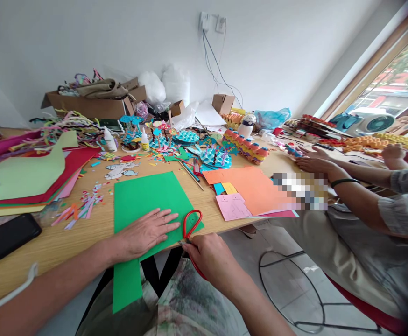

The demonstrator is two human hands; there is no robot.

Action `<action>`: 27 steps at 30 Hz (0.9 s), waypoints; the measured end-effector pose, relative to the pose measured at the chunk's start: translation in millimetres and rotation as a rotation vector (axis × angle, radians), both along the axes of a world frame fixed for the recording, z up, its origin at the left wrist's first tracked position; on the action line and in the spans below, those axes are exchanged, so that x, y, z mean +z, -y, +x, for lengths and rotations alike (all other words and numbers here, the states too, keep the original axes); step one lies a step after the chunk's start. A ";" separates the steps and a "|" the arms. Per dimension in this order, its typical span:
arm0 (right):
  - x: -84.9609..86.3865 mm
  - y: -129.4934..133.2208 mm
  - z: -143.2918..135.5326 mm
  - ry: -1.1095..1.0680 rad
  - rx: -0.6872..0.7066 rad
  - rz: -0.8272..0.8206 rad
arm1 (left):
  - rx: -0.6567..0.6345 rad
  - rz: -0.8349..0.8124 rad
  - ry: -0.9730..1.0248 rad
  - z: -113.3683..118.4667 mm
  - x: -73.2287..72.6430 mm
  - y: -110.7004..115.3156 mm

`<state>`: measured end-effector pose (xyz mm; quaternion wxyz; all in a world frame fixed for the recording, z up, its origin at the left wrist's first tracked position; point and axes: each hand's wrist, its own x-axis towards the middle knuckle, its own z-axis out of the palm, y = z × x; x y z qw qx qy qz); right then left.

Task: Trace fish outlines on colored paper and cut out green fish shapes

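My left hand [146,235] lies flat with fingers spread on a sheet of green paper [148,196] at the table's front edge. A strip at the sheet's lower left hangs over the edge above my lap. Closed around red-handled scissors [192,219] is my right hand [213,259], just off the table's edge by the sheet's lower right corner. One red handle loop points up over the paper; the other is partly covered by my fingers. The blades mostly cannot be made out. Small pencil marks show on the green paper near the loop.
To the left are stacked coloured sheets [25,172], paper scraps [85,205] and a black phone [10,235]. Glue bottles [109,140] and blue crafts [214,158] stand behind. Orange paper [256,186] lies right, beside a co-worker's hands [316,163]. A pencil [192,175] lies between.
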<state>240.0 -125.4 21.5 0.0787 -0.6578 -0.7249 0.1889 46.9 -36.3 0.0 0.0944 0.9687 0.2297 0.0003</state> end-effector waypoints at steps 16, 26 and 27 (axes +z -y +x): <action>2.4 0.6 -7.3 0.011 -0.007 -0.016 | 0.006 0.010 0.037 5.3 -3.3 2.5; 1.6 2.1 -10.7 -0.005 0.011 -0.027 | 0.037 0.008 0.031 7.3 -4.3 2.6; 0.9 1.3 -11.5 0.004 0.009 -0.030 | 0.049 0.006 0.021 8.1 -4.0 2.8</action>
